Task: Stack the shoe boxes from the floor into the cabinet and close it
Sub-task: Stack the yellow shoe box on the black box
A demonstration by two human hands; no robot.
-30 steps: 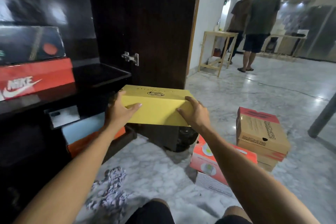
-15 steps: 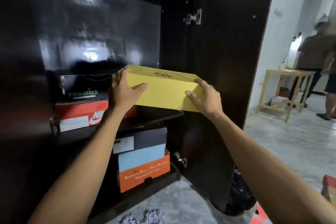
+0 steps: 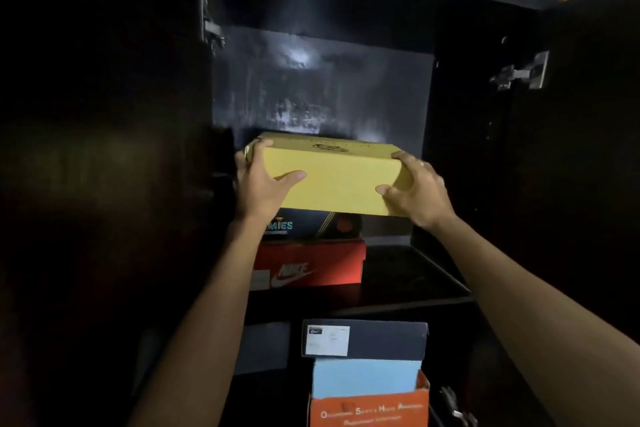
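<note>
A yellow shoe box (image 3: 332, 180) is held inside the open dark cabinet (image 3: 450, 295), just above a black box with teal lettering (image 3: 304, 225). My left hand (image 3: 258, 180) grips its left end and my right hand (image 3: 415, 191) grips its right end. Whether the yellow box touches the black one I cannot tell. The black box lies on a red Nike box (image 3: 311, 263) on the upper shelf. On the lower shelf stand a dark blue box (image 3: 377, 340), a light blue box (image 3: 363, 378) and an orange box (image 3: 367, 409), stacked.
Both cabinet doors stand open, the left door (image 3: 104, 166) and the right door (image 3: 588, 149), with metal hinges (image 3: 519, 73) showing. To the right of the red box the upper shelf is bare. The floor is out of view.
The yellow box has gone from waist height over the floor up into the cabinet, and now sits over the black box. My view has swung left and up to face the cabinet interior.
</note>
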